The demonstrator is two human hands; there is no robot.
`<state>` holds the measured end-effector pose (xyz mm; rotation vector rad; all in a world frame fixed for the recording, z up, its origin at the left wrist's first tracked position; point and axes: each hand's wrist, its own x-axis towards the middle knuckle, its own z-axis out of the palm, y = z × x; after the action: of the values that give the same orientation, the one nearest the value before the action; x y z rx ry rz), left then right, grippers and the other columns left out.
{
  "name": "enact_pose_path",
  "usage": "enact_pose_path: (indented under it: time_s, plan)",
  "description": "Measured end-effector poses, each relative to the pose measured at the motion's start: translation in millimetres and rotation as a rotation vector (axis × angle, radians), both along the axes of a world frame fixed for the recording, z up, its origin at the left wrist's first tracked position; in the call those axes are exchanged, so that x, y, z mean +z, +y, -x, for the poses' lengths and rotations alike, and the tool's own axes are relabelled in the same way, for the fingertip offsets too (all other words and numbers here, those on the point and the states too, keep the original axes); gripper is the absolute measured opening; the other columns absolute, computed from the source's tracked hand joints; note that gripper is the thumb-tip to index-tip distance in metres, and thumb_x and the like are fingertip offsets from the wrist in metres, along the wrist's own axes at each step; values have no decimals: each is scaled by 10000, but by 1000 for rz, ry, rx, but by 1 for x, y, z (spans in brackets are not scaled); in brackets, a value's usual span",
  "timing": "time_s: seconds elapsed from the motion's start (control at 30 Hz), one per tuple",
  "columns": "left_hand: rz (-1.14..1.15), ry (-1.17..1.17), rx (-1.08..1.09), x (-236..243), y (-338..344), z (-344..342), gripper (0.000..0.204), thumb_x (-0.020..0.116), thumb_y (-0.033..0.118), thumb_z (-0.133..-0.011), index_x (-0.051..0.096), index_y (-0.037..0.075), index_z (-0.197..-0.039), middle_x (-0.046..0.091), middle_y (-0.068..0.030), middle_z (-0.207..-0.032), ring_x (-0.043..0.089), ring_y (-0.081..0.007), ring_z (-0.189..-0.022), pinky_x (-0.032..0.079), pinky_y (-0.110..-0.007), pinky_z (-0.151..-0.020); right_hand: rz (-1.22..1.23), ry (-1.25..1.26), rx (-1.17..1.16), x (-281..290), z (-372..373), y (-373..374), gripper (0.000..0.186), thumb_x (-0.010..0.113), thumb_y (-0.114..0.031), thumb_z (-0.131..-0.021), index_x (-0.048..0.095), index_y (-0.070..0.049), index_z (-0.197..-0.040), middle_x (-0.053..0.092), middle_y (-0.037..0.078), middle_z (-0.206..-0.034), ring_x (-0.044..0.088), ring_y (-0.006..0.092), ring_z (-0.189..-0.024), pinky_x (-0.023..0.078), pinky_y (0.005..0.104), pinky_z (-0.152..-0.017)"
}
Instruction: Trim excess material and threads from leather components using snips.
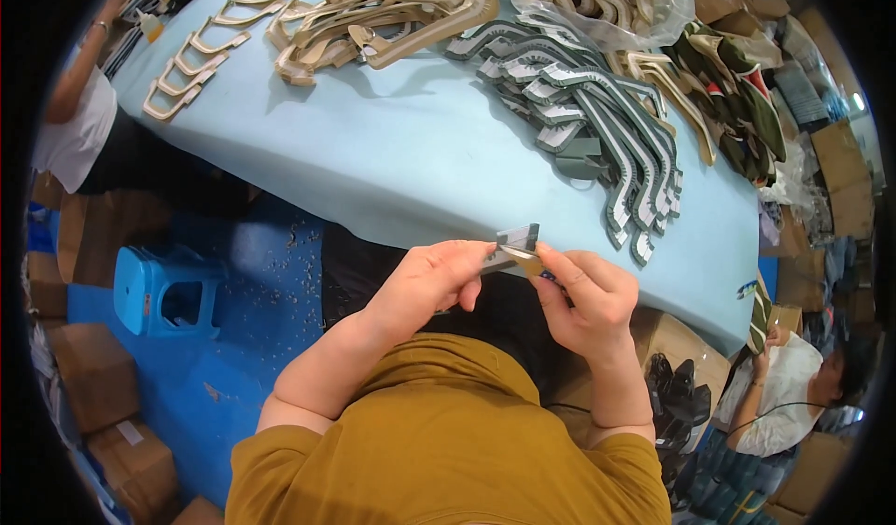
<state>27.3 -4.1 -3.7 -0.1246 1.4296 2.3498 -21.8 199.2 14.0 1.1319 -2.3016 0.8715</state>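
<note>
While both forearms are reached forward from the lower edge, a small strip point(519, 237) is held between the two hands at the near edge of the table point(392, 170); whether the cloth is touched by it cannot be told. Its upper end is coloured dark green and pale grey, and a tan part is seen by the right fingertips. By the left hand point(425, 278) the strip is pinched from the left, with the fingers curled. By the right hand point(593, 301) it is pinched between thumb and forefinger from the other side.

Beyond the hands, the table is covered in pale blue. Curved dark green and white trims point(607, 124) are heaped on it, overlapping one another, to the right of the middle. Farther back, tan frames point(401, 21) are piled, and beside them more tan pieces are wrapped in a clear plastic bag point(672, 7). Toward the far left, slim tan bands point(191, 86) are laid in a row.

On the blue floor point(252, 376), strewn with small scraps, a blue stool point(133, 292) is placed near stacked cardboard boxes point(93, 376). Co-workers in white are seen at the upper left point(79, 124) and lower right.
</note>
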Motion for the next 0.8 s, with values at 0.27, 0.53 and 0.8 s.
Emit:
enact_pose_path:
  time_s: [0.27,0.53,0.8]
  plan:
    - [-165,9,252,0,9,3,412,528,94,-882,439,-5,-1272,596,-38,-834,497,-63,-713,399,-189,-648,163,-156,-65,4,-6,11,394,716,-12,-655,633,-11,-1040,622,97,-800,562,144,-613,441,233,-515]
    - [-216,-41,260,-2,19,2,234,601,25,-829,543,15,-1055,604,-16,-892,543,-59,-782,448,-205,-712,9,81,-83,1,-7,8,386,708,-3,-617,649,-27,-998,605,102,-725,562,197,-546,446,262,-480]
    - [-241,-40,221,-3,21,0,214,602,17,-824,544,20,-1030,584,-7,-917,529,-54,-813,440,-206,-736,-25,82,-60,-3,-7,7,352,702,-15,-624,655,-33,-972,600,88,-704,558,207,-534,448,274,-474]
